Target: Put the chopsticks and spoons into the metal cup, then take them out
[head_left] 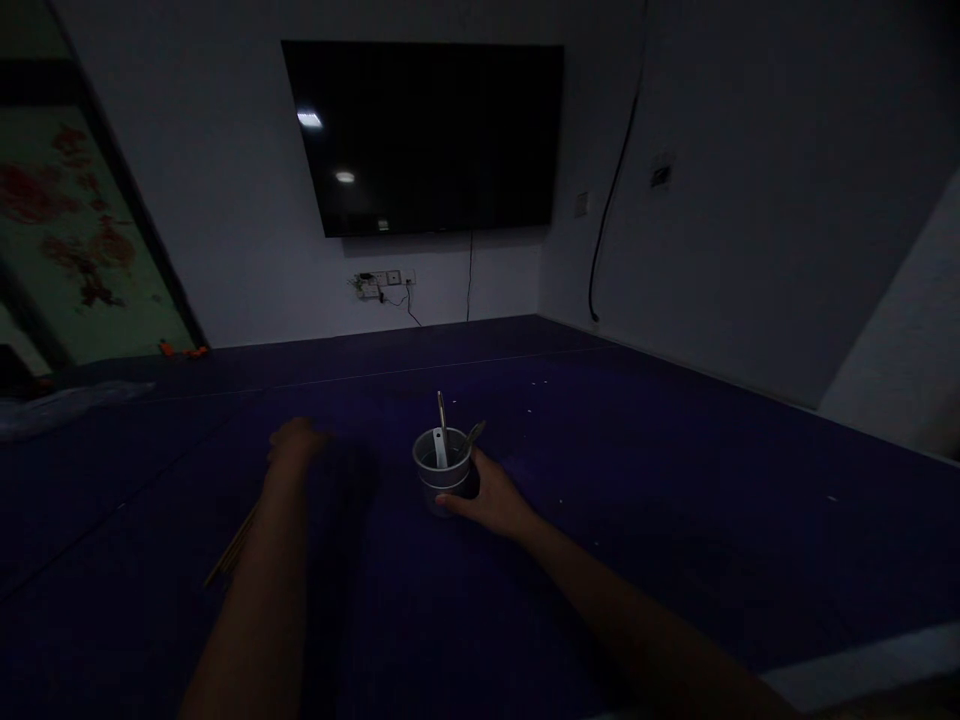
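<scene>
A small round grey metal cup [444, 482] stands upright on the dark blue surface in front of us, which we take to be a cloth-covered table [675, 500], near its middle. Our right hand [491, 495] is wrapped around the cup's right side and lower wall, fingers curled about it in a grasp. Inside the cup stand a white-handled spoon [440, 446], a thin metal utensil [442, 412] rising straight up, and another metal handle [473, 436] leaning to the right over the rim. We judge that the utensils are already gathered in the cup and that the cup is steadied, not lifted; it appears to rest on the table.

Our left hand [295, 443] reaches forward to the left of the cup, apart from it, low over the table. It is blurred and dim, so we cannot tell whether it is curled or loose, or whether it holds anything. Beside the left forearm lie thin pale wooden sticks [234, 548], perhaps chopsticks, on the table; these are not in the cup.

Both arms stretch forward, bare, the right one angled in from the lower right. Beyond, a dark flat screen [424, 135] hangs on the pale wall [750, 150].
</scene>
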Demonstrator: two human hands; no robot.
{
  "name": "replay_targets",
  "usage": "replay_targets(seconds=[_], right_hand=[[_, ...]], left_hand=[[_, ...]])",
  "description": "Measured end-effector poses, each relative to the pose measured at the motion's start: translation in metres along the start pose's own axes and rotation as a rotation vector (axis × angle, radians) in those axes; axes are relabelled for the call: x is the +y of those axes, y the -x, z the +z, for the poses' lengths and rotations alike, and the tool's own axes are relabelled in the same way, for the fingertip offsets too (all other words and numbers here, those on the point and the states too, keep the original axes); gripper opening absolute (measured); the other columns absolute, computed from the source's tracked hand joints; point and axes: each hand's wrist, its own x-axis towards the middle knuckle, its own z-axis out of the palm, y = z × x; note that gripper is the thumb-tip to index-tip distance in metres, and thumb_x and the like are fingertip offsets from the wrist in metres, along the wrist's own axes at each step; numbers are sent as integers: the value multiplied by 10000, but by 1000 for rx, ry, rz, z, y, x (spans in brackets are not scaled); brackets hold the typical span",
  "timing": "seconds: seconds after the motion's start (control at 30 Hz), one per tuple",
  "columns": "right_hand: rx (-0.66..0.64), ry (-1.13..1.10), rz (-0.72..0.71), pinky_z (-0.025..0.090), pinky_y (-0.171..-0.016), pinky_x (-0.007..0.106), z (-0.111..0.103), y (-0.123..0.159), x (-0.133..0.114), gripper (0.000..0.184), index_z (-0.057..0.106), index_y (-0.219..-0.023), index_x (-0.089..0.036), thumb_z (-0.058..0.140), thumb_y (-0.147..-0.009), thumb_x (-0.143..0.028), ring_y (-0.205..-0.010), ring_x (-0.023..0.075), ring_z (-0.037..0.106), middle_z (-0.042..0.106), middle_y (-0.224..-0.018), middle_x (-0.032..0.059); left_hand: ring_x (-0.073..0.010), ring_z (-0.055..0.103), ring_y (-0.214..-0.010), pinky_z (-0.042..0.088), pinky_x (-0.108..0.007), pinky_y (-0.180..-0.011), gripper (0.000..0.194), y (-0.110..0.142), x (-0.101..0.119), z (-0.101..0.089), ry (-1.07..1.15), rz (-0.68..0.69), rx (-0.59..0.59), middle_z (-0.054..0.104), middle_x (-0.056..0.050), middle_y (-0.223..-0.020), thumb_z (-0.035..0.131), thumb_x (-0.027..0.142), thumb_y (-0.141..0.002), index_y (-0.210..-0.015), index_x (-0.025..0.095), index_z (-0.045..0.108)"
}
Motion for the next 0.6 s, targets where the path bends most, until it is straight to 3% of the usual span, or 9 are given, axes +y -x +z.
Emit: replay_targets(seconds=[0.07,0.13,0.3,0.4,0.6], right_hand=[[5,3,-1,393,-1010,452,1,1,0,728,451,-1262,-206,775,-621,-322,-1181,260,517,563,-1265,116],[4,4,-6,395,-1007,449,2,1,0,737,447,-1266,-195,775,-619,-326,-1179,261,518,563,-1266,122],[-7,-1,-21,384,-1009,461,3,-1,1,739,448,-1271,-207,775,-620,-335,-1193,270,507,551,-1286,118],[-2,-10,-17,385,-1007,463,4,-2,1,746,442,-1278,-214,774,-621,-335,-1197,270,503,546,-1293,113],[-8,-6,-13,403,-988,458,5,-2,-3,728,447,-1272,-223,769,-627,-318,-1167,266,531,561,-1277,107]], left_hand=[[-322,544,-1140,450,-357,-876,476,11,27,-7,97,97,16,616,-158,-1199,639,416,-705,-1087,132,637],[-268,585,-1083,451,-312,-866,467,27,54,-12,237,239,-47,635,-116,-1183,603,424,-740,-1097,124,636],[-213,625,-955,459,-287,-824,411,67,104,-12,491,536,-319,713,-28,-1000,622,460,-710,-984,160,687],[-206,636,-872,463,-274,-754,372,77,115,-5,489,620,-451,727,-41,-908,650,441,-673,-891,145,707],[-194,634,-795,458,-264,-686,323,73,113,5,417,600,-418,711,-31,-809,652,411,-646,-808,135,692]])
